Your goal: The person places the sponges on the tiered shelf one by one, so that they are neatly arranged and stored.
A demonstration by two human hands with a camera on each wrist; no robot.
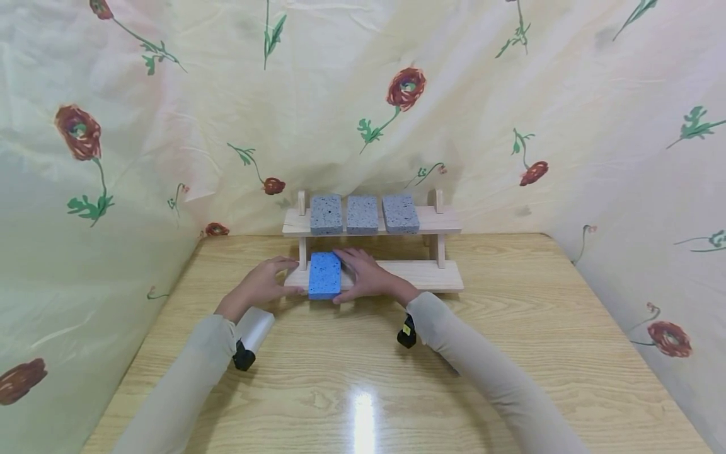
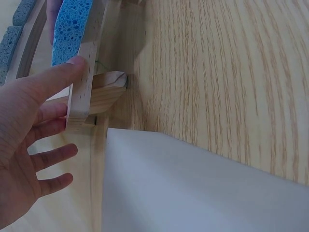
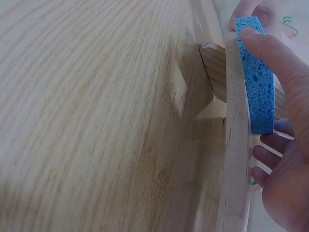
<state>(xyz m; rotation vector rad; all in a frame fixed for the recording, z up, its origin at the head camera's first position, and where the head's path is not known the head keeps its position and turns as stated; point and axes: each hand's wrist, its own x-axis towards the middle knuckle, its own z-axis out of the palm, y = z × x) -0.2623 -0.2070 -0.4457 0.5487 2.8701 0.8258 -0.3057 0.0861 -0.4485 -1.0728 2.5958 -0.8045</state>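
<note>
A blue sponge (image 1: 325,276) lies on the left part of the lower board of a two-tier wooden shelf (image 1: 416,276), its front end slightly over the board's edge. My right hand (image 1: 368,277) holds it from the right, thumb (image 3: 251,35) on its front end and fingers toward its back. At the board's left end, my left hand (image 1: 263,284) grips the shelf, thumb (image 2: 76,61) on the front edge beside the sponge and two fingers behind the wood. The other two fingers are spread free.
Three grey speckled sponges (image 1: 362,214) stand side by side on the upper board. A white flat-sided object (image 1: 255,329) lies on the wooden table (image 1: 351,359) below my left wrist. Flowered cloth (image 1: 340,126) hangs behind the shelf and along both sides.
</note>
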